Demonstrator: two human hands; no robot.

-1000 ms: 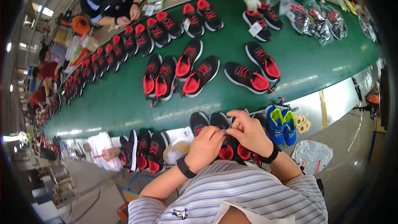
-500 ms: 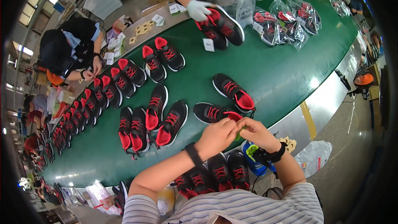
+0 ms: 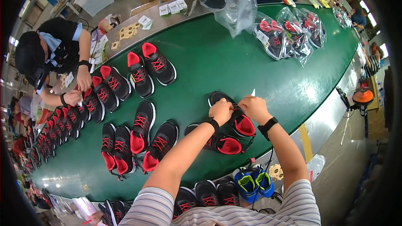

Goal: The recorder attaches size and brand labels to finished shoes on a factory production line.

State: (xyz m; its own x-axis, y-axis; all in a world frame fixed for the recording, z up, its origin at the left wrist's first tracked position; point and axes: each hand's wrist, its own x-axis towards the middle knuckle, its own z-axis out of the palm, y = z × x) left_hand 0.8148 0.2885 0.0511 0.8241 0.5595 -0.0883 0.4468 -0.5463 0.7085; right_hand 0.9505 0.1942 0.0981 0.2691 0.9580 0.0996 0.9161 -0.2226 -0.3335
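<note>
My left hand (image 3: 221,111) is closed in a pinch at the laces of a black shoe with red lining (image 3: 244,125). What sits in its fingertips is hidden. Just to the right, my right hand (image 3: 256,109) has its fingers pressed together, and a small white tag (image 3: 253,92) sticks up beyond them. A matching shoe (image 3: 229,145) lies nearer to me, partly behind my left forearm. Both shoes rest on the green belt, their heel openings turned toward my right side.
More black-and-red shoes (image 3: 160,143) stand on the green belt (image 3: 209,54), with a long row along its left side. Bagged shoes (image 3: 274,37) lie far right. Blue shoes (image 3: 254,184) stand near me. Co-workers are at left and across, one by a plastic bag (image 3: 236,8).
My hands have parted and moved forward to the farther shoe; a white tag now shows at the right one. Across the belt, the held shoes have moved back, behind plastic.
</note>
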